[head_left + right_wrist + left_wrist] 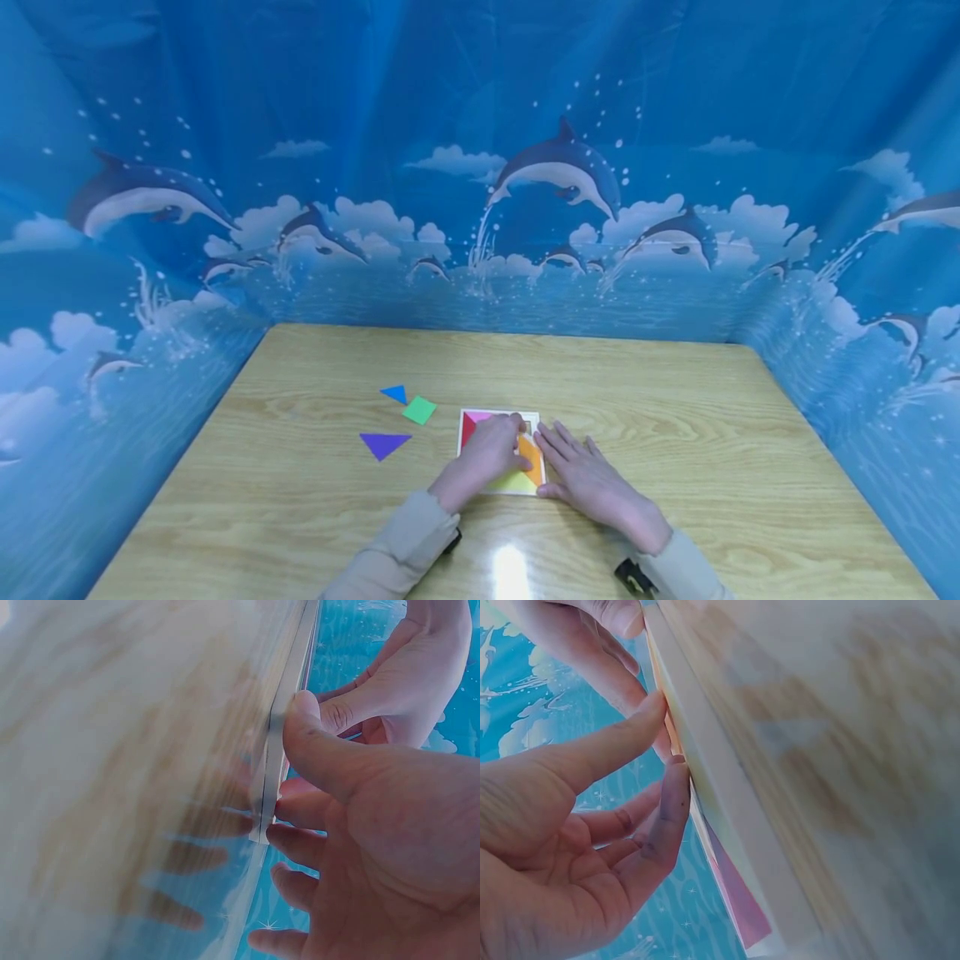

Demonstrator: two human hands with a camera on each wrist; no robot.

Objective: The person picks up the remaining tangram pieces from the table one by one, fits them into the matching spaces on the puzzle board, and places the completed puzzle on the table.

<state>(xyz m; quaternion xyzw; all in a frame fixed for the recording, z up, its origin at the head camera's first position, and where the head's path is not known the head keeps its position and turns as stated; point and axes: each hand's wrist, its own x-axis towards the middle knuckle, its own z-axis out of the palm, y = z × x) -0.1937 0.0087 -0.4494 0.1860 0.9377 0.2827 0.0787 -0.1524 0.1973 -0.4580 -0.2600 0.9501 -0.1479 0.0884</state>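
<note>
A square white-framed tangram board (502, 494) lies on the table, with red (468, 426), pink (477, 415) and yellow (516, 482) pieces in it. Reaching over it, my left hand (489, 448) has its thumb and a curled finger around an orange tangram piece (531, 457), at the board's right side. In the left wrist view, the thumb and finger (676, 787) tips meet the board's face. My right hand (588, 479) rests along the right edge, fingers stretched out and spread, its thumb (304, 724) at the frame. Part of the board is hidden under the left hand.
Left of the board lie a blue triangle (396, 394), a green square (420, 410) and a purple triangle (385, 445). The wooden table (300, 500) is bordered at the back and sides by a blue curtain (420, 100) printed with dolphins.
</note>
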